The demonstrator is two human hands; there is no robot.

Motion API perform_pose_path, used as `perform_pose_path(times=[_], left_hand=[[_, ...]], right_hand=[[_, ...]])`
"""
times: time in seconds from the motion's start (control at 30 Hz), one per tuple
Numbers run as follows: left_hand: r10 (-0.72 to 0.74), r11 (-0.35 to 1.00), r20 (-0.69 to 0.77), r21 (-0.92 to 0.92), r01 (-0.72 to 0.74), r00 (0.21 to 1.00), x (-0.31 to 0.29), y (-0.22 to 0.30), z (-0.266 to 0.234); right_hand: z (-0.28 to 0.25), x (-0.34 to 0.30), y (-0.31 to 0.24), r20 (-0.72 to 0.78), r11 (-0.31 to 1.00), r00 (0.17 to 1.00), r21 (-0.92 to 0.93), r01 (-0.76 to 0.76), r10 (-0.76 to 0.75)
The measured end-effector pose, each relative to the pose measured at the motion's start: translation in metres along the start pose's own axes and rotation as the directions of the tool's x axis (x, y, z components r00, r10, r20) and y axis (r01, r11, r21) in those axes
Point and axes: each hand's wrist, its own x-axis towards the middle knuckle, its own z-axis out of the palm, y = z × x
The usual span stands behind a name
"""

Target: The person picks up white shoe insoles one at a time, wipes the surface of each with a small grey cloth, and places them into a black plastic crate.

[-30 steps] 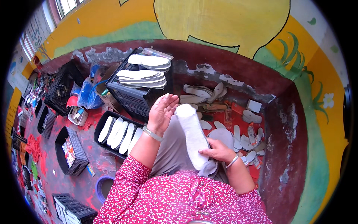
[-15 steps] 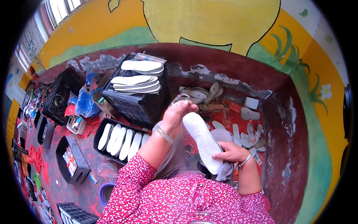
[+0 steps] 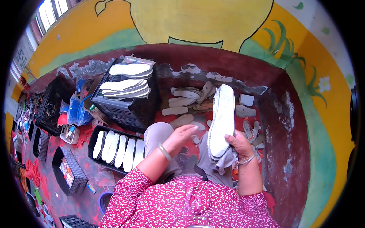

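My right hand (image 3: 242, 146) grips a small stack of white shoe insoles (image 3: 222, 117) near its lower end, with the thumb across the top face. The stack stands nearly upright, and its layered edges show on the left side. A crumpled grey cloth (image 3: 226, 161) hangs under its lower end, against the same hand. Over my knees, my left hand (image 3: 183, 137) is apart from the stack, its fingers stretched to the right and nothing visible in them.
A black crate (image 3: 125, 108) at the back left bears stacked insoles (image 3: 127, 88). In front of it, a black basket (image 3: 91, 146) holds a row of insoles. Loose insoles (image 3: 186, 93) lie along the dark red wall (image 3: 281, 144). A grey woven basket (image 3: 78, 176) stands farther left.
My left hand has come down from its raised place to above my knees. The insole stack in my right hand has swung more upright and now shows its layered edge.
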Motion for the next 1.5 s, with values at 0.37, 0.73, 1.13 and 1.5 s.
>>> perform_pose_path(times=[0.37,0.73,1.13,1.5], left_hand=[[0.101,0.964,-0.026,-0.243,-0.104,0.995,-0.041,0.003,-0.014],[0.393,0.753,-0.654,-0.174,-0.635,0.646,-0.053,0.088,-0.148],[0.217,0.859,-0.803,-0.114,-0.499,0.555,0.006,0.126,-0.263],[0.868,0.348,-0.391,0.919,0.186,0.306,-0.032,0.135,-0.245]], right_hand=[[0.065,0.029,0.021,0.275,0.985,0.956,-0.164,-0.055,0.099],[0.022,0.042,0.047,0.122,0.975,0.969,0.039,-0.219,0.213],[-0.004,0.050,0.068,0.210,0.943,0.972,0.291,-0.161,0.102],[-0.005,0.051,0.071,0.234,0.929,0.967,0.325,-0.178,0.103]])
